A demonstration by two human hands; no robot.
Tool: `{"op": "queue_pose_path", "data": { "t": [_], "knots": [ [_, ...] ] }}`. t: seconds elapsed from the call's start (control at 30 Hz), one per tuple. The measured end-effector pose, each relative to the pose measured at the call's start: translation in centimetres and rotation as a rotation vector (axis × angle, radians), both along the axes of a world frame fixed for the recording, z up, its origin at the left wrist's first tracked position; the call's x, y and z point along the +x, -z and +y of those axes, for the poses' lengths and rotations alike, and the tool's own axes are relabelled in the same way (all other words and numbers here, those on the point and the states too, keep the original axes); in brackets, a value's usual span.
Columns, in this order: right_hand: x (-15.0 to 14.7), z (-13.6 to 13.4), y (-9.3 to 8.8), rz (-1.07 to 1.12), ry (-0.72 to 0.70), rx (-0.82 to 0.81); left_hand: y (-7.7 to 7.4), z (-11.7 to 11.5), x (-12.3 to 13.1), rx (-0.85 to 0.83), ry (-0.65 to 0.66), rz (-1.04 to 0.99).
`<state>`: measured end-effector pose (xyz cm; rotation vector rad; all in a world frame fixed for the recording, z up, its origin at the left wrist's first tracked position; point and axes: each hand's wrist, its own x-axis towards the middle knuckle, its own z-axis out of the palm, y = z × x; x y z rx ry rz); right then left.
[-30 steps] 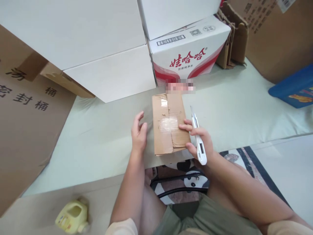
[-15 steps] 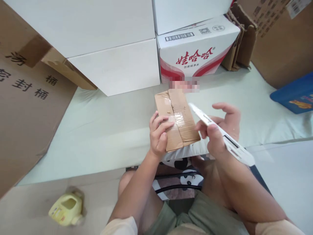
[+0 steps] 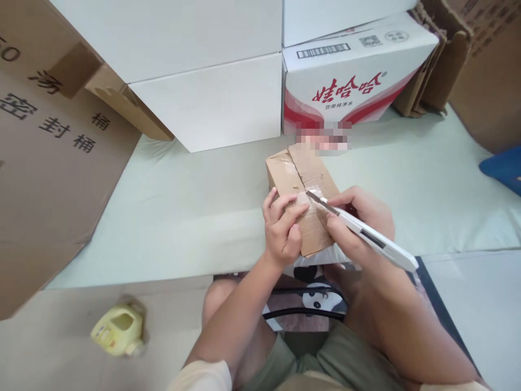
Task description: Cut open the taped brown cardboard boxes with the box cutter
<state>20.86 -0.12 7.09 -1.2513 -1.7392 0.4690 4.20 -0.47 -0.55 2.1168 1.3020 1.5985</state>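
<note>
A small brown cardboard box [image 3: 321,231] rests on the pale green surface in front of me, clear tape [image 3: 315,193] across its middle seam. My left hand [image 3: 283,231] grips its left side, fingers lying over the top near the tape. In my right hand [image 3: 362,220] is a white utility knife [image 3: 378,241], thumb and fingers closed around its front part. Its dark blade is out, and the tip meets the tape at the seam between the flaps.
White cartons [image 3: 207,114] and a red-and-white water carton [image 3: 345,87] stand along the back. A large brown carton [image 3: 52,179] is at the left, folded cardboard [image 3: 431,70] and a blue object [image 3: 504,168] at the right. A yellow jug [image 3: 118,328] lies on the floor.
My right hand has brought the knife left onto the box's seam, and the blade now shows extended. My left hand keeps its grip on the box. The view has shifted slightly.
</note>
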Motion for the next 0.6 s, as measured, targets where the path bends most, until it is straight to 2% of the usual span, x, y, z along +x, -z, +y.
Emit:
{"op": "queue_pose_path", "data": {
  "t": [0.17, 0.43, 0.6],
  "knots": [
    [-0.9, -0.2, 0.2, -0.1, 0.022, 0.085, 0.0, 0.0, 0.0, -0.005, -0.002, -0.009],
    [-0.8, -0.2, 0.6, 0.013, -0.034, 0.133, 0.0, -0.1, -0.2, -0.002, 0.018, -0.005],
    [-0.9, -0.1, 0.6, 0.003, 0.017, 0.139, 0.0, 0.0, -0.1, -0.006, -0.029, 0.035]
  ]
}}
